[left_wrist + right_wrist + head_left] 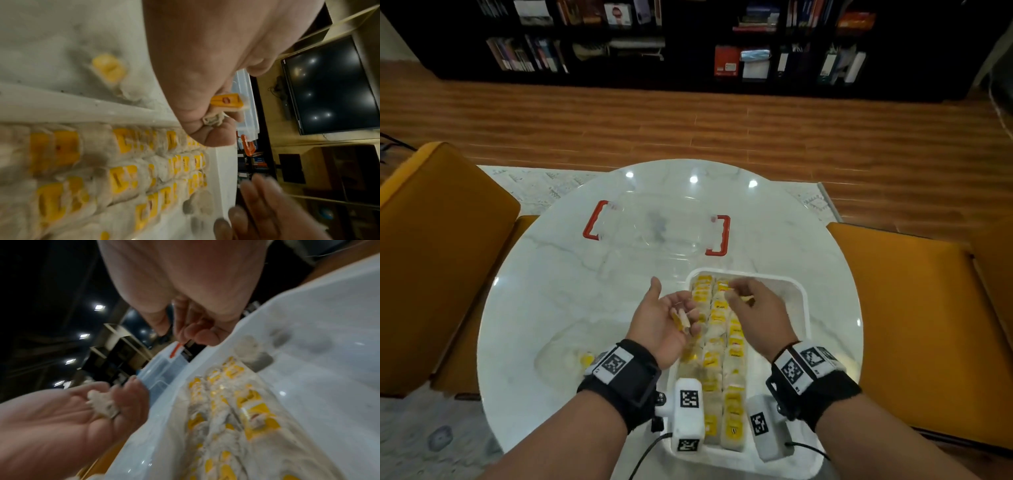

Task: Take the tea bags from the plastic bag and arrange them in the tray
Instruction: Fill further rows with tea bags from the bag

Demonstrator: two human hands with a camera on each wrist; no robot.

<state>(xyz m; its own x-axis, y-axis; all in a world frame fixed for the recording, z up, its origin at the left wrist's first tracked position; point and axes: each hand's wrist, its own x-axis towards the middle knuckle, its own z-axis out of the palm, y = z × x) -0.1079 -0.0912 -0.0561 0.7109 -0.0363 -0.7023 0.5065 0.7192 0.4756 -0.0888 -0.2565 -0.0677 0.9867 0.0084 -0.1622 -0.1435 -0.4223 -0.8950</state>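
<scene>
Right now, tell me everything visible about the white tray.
The white tray is a shallow, rounded-corner rectangle, plastic by its look, lying flat on the marble table near its front edge. Rows of yellow-tagged tea bags fill its left part; the right part is bare. The right hand hovers over its far end.

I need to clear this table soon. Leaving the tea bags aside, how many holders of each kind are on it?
white tray: 1
clear container with red handles: 1
plastic bag: 1
Total: 3
</scene>
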